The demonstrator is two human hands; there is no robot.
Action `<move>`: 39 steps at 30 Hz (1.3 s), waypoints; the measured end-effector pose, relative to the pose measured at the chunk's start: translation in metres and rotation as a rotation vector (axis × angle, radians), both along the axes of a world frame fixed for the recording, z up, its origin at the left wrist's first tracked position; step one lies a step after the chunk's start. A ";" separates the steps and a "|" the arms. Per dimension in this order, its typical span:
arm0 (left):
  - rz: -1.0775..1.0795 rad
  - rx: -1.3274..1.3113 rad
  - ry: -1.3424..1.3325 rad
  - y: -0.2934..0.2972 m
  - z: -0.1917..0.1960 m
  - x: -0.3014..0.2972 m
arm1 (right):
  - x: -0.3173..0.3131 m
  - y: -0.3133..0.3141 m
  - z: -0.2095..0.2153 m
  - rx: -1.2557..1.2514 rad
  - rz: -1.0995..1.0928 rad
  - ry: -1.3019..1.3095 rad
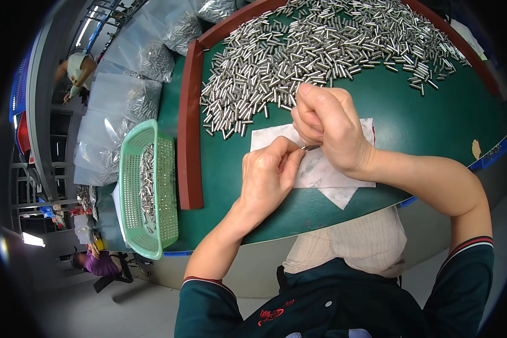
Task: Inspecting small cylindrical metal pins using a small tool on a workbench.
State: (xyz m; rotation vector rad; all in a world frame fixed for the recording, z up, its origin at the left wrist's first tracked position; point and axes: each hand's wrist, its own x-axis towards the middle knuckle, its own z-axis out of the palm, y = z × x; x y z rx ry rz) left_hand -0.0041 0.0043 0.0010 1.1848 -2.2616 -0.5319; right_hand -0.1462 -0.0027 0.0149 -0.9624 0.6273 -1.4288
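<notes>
My left hand [267,174] and my right hand [328,125] meet over a white paper sheet [321,169] on the green table [422,118]. Between their fingertips sits one small metal pin [311,147], pinched from both sides. Just beyond my hands a large heap of short shiny metal pins [321,50] spreads across the far part of the table.
A dark red raised rim [189,124] borders the table's left side. Left of it stands a light green plastic basket [149,188] holding several pins. Clear plastic bags of pins [135,73] lie behind it. Other people are at far left.
</notes>
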 end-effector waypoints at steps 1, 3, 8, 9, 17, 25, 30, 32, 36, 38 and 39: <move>0.018 0.105 0.104 0.000 0.001 0.002 | -0.002 0.001 0.000 0.046 0.016 -0.037; 0.020 0.495 0.437 -0.003 0.006 0.008 | -0.008 -0.001 -0.004 0.065 0.063 -0.065; -0.108 1.281 1.124 -0.016 0.006 0.024 | -0.009 -0.002 -0.004 0.086 0.115 -0.065; -0.105 1.275 1.131 -0.017 0.006 0.025 | -0.009 -0.003 -0.003 0.084 0.123 -0.061; -0.040 1.301 1.120 -0.022 0.010 0.026 | -0.011 -0.006 -0.004 0.086 0.118 -0.045; 0.240 0.416 0.644 -0.037 0.003 0.036 | -0.011 -0.006 -0.003 0.097 0.114 -0.038; 0.315 -0.139 0.023 -0.043 -0.002 0.039 | -0.010 -0.006 -0.001 0.101 0.108 -0.039; 0.306 -0.152 -0.050 -0.044 -0.002 0.037 | -0.010 -0.006 -0.001 0.108 0.101 -0.044; 0.279 -0.162 -0.126 -0.046 -0.005 0.036 | -0.010 -0.006 -0.002 0.099 0.108 -0.052; 0.266 -0.185 -0.140 -0.046 -0.005 0.037 | -0.010 -0.006 -0.002 0.107 0.112 -0.057; 0.237 -0.204 -0.128 -0.046 -0.004 0.038 | -0.010 -0.005 -0.001 0.105 0.111 -0.051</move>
